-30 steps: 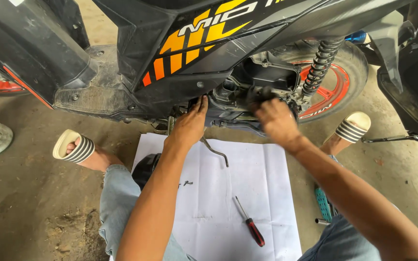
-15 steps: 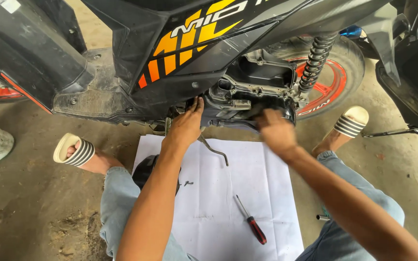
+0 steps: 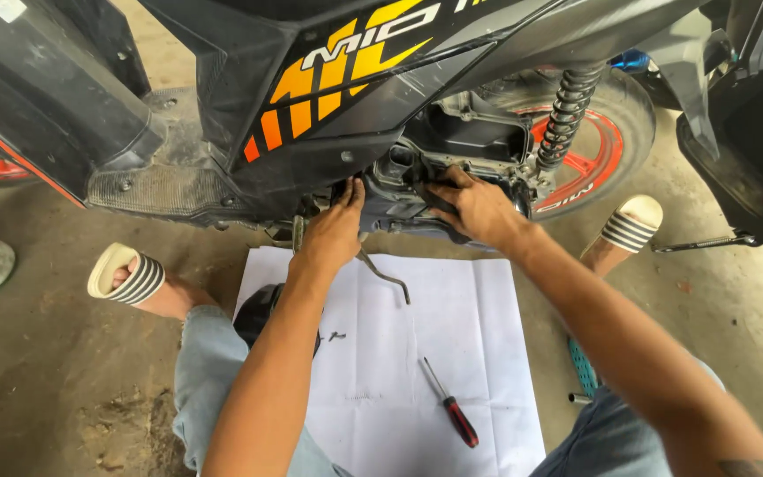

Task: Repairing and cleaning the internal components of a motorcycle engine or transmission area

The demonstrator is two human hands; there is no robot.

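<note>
head view: greasy metal engine casing [image 3: 452, 168] is pressed by both hands; left hand [image 3: 333, 231] and right hand [image 3: 479, 208] grips cannot be told; red-handled screwdriver [image 3: 452, 406] is laid on white paper [image 3: 381, 371].

Both arms reach forward toward the engine case [image 3: 452, 177] — left hand [image 3: 336, 231] fingers curled at its lower-left edge, right hand [image 3: 479, 208] pressed flat.

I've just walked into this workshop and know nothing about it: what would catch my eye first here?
First, the black scooter with orange and yellow stripes fills the top of the view, its orange-rimmed rear wheel at the right. Below its body, the left hand and right hand both reach into the exposed engine area. On the floor lies a white sheet with a red-handled screwdriver on it.
</note>
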